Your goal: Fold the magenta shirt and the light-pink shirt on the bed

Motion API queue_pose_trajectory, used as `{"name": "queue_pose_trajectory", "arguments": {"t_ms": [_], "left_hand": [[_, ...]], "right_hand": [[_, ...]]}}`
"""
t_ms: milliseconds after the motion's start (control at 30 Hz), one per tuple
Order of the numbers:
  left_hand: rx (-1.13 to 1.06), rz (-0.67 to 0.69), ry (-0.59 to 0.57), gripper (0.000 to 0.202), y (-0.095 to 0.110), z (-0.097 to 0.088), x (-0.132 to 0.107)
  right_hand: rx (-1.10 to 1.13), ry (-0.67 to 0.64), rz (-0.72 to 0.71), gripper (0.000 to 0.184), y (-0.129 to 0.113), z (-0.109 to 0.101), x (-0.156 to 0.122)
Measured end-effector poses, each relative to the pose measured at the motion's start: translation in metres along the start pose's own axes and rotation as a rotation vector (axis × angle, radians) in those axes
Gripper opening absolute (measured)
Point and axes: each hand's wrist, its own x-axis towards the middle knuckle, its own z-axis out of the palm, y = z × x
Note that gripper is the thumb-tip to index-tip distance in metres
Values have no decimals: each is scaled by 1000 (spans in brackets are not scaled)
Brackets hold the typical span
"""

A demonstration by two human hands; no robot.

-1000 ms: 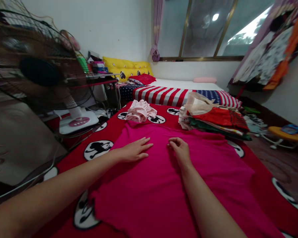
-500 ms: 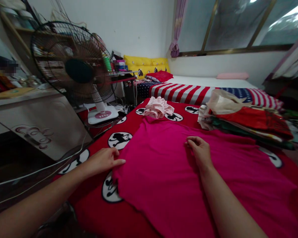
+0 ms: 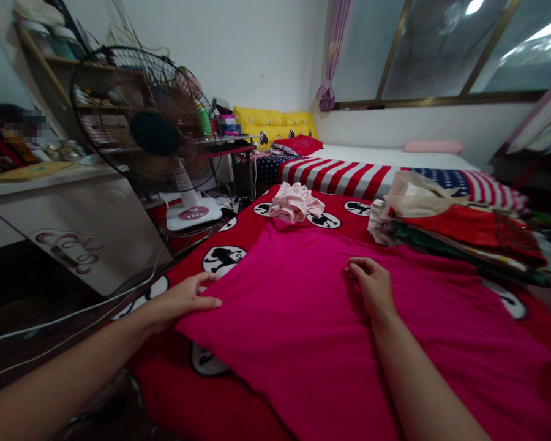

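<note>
A large magenta garment (image 3: pixel 284 318) lies spread over a red cover with white monkey-print circles. My left hand (image 3: pixel 188 300) has hold of its left edge, thumb on top and other fingers partly hidden at the edge. The fabric is drawn out to a corner beneath that hand. Over the garment's middle, my right hand (image 3: pixel 371 283) is closed in a pinch on the cloth, and a long crease runs from it toward me. Beyond the garment's far end sits a crumpled pale pink cloth (image 3: pixel 296 202).
A stack of folded clothes (image 3: pixel 468 223) stands at the right, close to the garment. On the left are a standing fan (image 3: pixel 153 131), a white cabinet (image 3: pixel 87 229) and loose cables (image 3: pixel 96 309). A bed with a striped cover (image 3: pixel 344 174) is at the back.
My left hand has moved slightly left, pulling the garment's left edge outward and flattening it. My right hand stays at the same spot on the cloth. The view has shifted a little.
</note>
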Motion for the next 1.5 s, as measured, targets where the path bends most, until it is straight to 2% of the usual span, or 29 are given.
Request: {"name": "queue_pose_trajectory", "arguments": {"t_ms": [100,233,333,433,500,633,733,867,967,1100,1267,1400,1433,1500], "left_hand": [[166,-45,-55,61,-3,-13,-6],[395,-25,-58,45,-5,-42,-6],[569,-29,-203,31,-5,-66,8],[609,-20,-205,32,8,-75,37],[516,21,-134,37,24,-66,63],[217,102,52,48,61,-21,117],[213,136,133,46,77,7,151],[320,104,141,40,83,17,179],[365,127,150,41,82,16,181],[395,210,212,39,77,19,171],[553,266,406,43,70,15,164],[814,420,550,38,76,14,160],[874,473,545,34,78,18,160],[965,567,459,27,84,31,164]], "right_hand": [[9,-1,8,21,-1,0,-1],[19,2,9,21,0,0,0],[17,2,12,22,1,0,0],[12,2,13,22,2,1,1],[12,0,11,22,1,1,1],[13,-7,9,23,0,1,0],[10,-11,8,23,1,0,1],[12,-14,4,22,2,0,2],[21,-11,6,21,3,0,3],[30,-8,8,20,2,1,2],[20,-12,6,20,2,0,3],[21,-14,8,20,3,0,3],[22,-14,8,20,3,0,3],[24,-14,9,20,3,1,2]]}}
